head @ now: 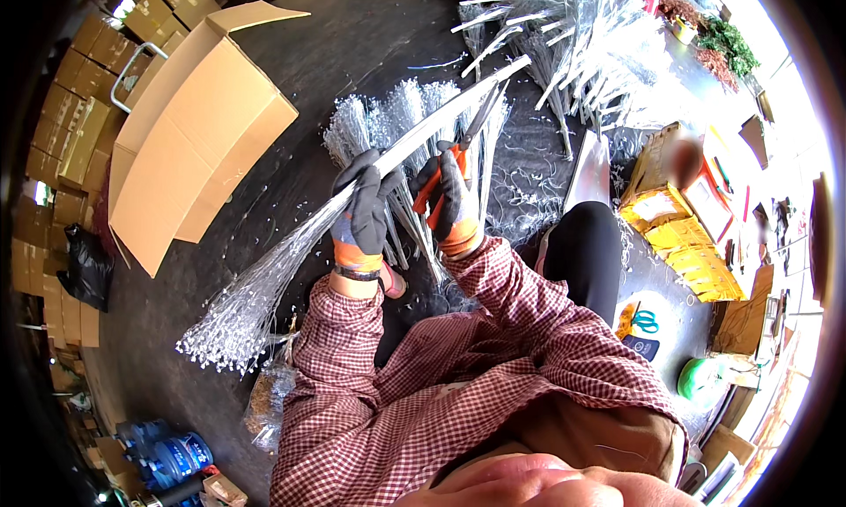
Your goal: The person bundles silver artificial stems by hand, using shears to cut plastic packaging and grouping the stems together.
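Observation:
A long bunch of pale, thin artificial stems (pixel 261 289) lies across the view, its white-tipped heads spread at lower left and its wrapped end at upper right. My left hand (pixel 367 206), in a grey and orange work glove, grips the bunch near its middle. In my gloved right hand (pixel 449 199) are scissors (pixel 481 120) with orange handles, their blades pointing up beside the bunch's wrapped end. Whether the blades touch the bunch is not clear. Beneath both hands, several similar bunches (pixel 357 127) lie side by side on the dark floor.
An opened cardboard box (pixel 192 130) stands at left. A large pile of wrapped bunches (pixel 595 51) lies at upper right. Thin offcuts (pixel 529 196) litter the floor near my knee. Teal-handled scissors (pixel 644 320) lie at right; blue water bottles (pixel 178 457) stand at lower left.

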### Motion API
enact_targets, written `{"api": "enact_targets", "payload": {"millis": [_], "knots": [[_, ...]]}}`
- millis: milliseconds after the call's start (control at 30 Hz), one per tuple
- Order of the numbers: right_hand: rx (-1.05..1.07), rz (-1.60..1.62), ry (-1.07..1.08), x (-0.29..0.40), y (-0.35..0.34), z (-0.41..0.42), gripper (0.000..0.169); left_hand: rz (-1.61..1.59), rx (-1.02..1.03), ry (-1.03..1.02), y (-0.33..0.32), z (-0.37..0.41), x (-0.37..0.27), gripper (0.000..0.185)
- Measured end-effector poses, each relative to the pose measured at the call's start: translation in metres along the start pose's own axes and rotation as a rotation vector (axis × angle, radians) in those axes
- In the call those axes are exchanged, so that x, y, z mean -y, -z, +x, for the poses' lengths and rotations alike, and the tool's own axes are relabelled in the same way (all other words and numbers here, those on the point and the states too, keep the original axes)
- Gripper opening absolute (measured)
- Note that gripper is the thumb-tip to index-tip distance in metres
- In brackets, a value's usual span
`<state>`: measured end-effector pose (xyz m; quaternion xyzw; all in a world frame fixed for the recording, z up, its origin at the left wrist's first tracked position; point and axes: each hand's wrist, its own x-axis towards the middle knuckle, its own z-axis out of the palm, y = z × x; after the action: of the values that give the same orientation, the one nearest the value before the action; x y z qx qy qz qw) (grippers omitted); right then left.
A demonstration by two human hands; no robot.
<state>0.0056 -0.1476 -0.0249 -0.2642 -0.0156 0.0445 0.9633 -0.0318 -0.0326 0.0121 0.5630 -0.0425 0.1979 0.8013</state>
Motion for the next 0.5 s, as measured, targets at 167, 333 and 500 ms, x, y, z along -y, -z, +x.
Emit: {"api": "enact_targets", "payload": {"millis": [167,333,500], "knots": [[-0.036,-0.004,0.115,0.002,0.002,0.011,0.016,0.024,-0.019,-0.062,-0.016,0.0,-0.001,0.026],[-0.122,0.081,0.013,0.015,-0.01,0.013,0.019,0.047,0.047,-0.124,-0.019,-0.003,0.001,0.025],[0.031,0.221,-0.136,0.02,-0.007,0.036,0.018,0.396,0.103,-0.23,-0.008,0.007,0.021,0.022]]}}
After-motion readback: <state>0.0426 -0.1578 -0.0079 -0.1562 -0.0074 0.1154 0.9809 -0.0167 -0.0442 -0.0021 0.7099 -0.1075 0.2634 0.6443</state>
